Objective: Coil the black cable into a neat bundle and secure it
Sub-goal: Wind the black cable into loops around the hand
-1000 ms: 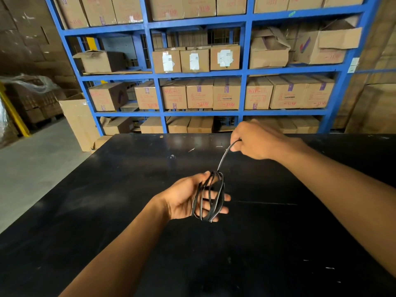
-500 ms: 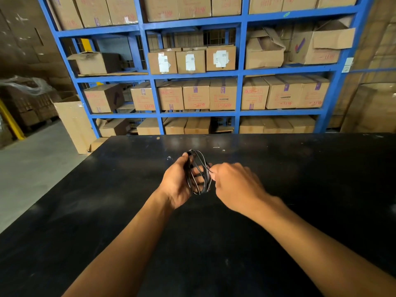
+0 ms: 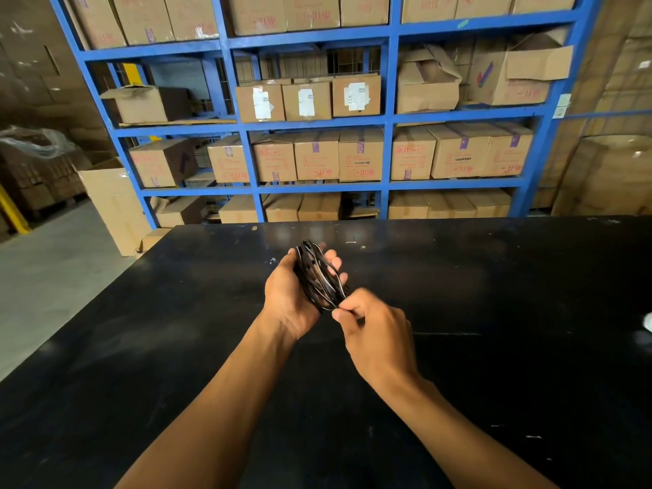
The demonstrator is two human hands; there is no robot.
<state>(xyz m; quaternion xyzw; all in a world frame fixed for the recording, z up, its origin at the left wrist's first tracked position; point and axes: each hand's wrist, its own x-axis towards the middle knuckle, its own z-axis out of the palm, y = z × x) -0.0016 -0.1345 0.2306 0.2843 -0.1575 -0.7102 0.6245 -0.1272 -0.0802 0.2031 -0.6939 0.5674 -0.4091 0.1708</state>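
The black cable (image 3: 317, 277) is wound in several loops around my left hand (image 3: 287, 298), which holds the bundle upright above the middle of the black table (image 3: 494, 312). My left fingers curl around the far side of the loops. My right hand (image 3: 374, 330) sits just right of and below the bundle, with thumb and fingertips pinching the cable at the lower edge of the coil. The cable's free end is hidden by my fingers.
Behind the table stands a blue metal rack (image 3: 388, 118) full of cardboard boxes. A tall cardboard box (image 3: 113, 206) stands on the grey concrete floor (image 3: 46, 287) at the left. A small white object (image 3: 647, 321) lies at the table's right edge.
My right hand came in from the far right, bringing the stretched cable end down onto the coil, and now pinches it at the bundle's lower edge. My left hand turned the coil upright.
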